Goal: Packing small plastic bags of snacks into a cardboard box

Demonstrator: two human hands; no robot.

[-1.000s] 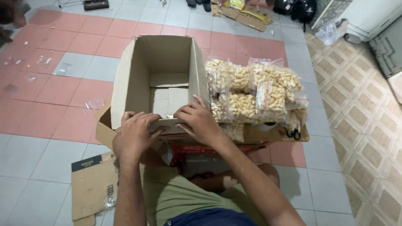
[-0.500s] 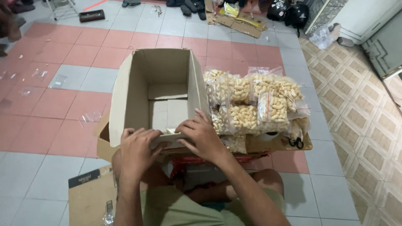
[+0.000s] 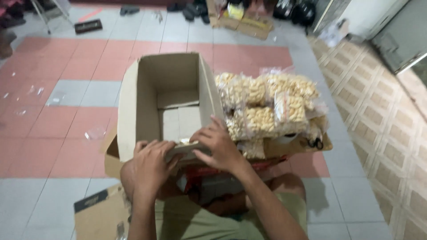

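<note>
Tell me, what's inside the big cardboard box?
The cardboard box looks nearly empty: only its folded bottom flaps show. The left hand and right hand cover the near edge, so that corner is hidden. The snack bags sit outside, beside it.

Your box (image 3: 147,98) is plain brown cardboard, matt and slightly rough, with paler, greyish board lining its bottom. At three o'clock from it, the bags (image 3: 271,104) are thin clear plastic, glossy and crinkled, over pale, knobbly contents. The floor (image 3: 53,133) around you is smooth tile with a dull sheen, pink and grey. At seven o'clock, the flat sheet (image 3: 100,215) is the same matt cardboard. Your shorts (image 3: 191,220) look like soft olive cloth.
</note>
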